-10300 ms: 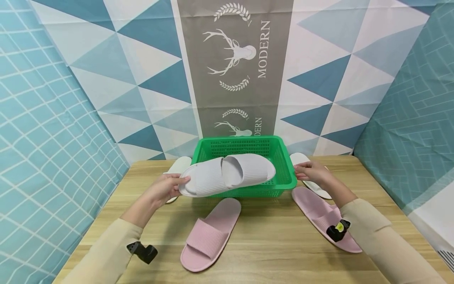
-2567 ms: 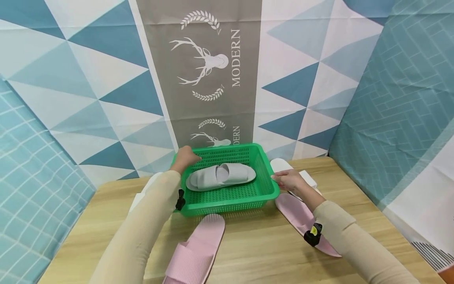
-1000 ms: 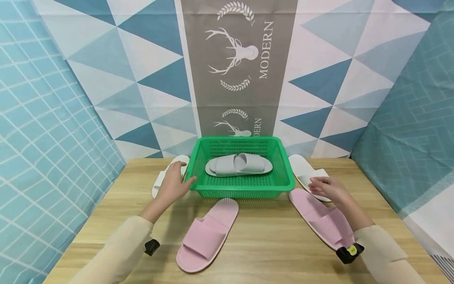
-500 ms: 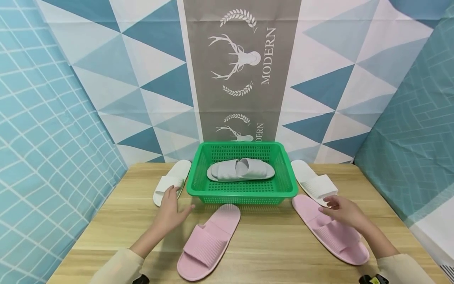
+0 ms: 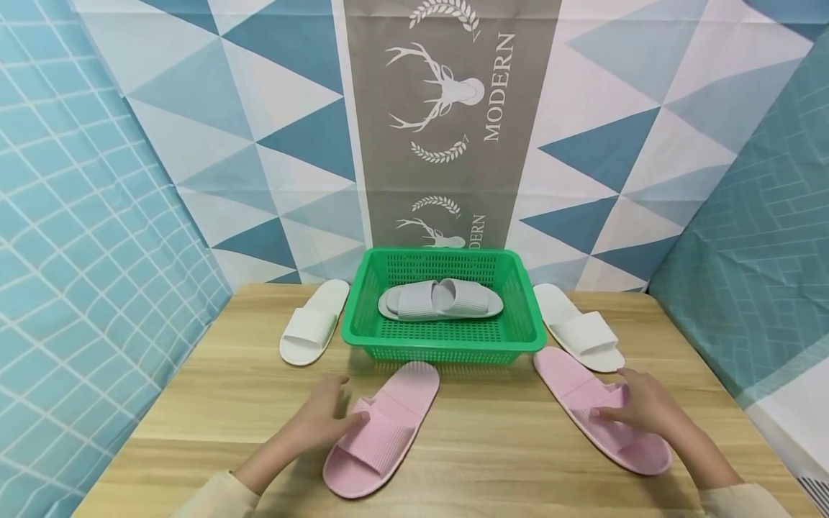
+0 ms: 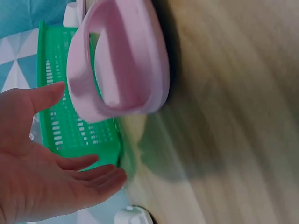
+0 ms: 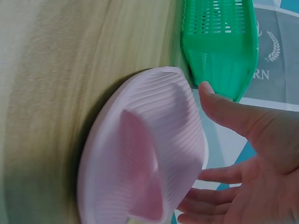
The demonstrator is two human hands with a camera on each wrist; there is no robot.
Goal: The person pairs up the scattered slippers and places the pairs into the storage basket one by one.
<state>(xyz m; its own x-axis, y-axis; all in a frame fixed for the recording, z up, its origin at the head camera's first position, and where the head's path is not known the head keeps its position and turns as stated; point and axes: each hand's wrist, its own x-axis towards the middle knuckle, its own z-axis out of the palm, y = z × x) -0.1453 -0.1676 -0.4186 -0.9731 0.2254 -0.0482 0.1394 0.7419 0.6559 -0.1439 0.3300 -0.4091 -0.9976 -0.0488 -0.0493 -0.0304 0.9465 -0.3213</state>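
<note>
Pink slippers flank me: left slipper (image 5: pixel 382 429) just right of my left hand (image 5: pixel 327 421), toe towards basket (image 5: pixel 443 341). Right slipper (image 5: pixel 599 409) lies under my right hand (image 5: pixel 641 406); both hands spread, gripping nothing.

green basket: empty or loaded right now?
Loaded. The green basket holds a pair of grey slippers lying across its floor. The pink and white slippers sit outside it on the table.

Bright even light; wrist views motion-blurred
</note>
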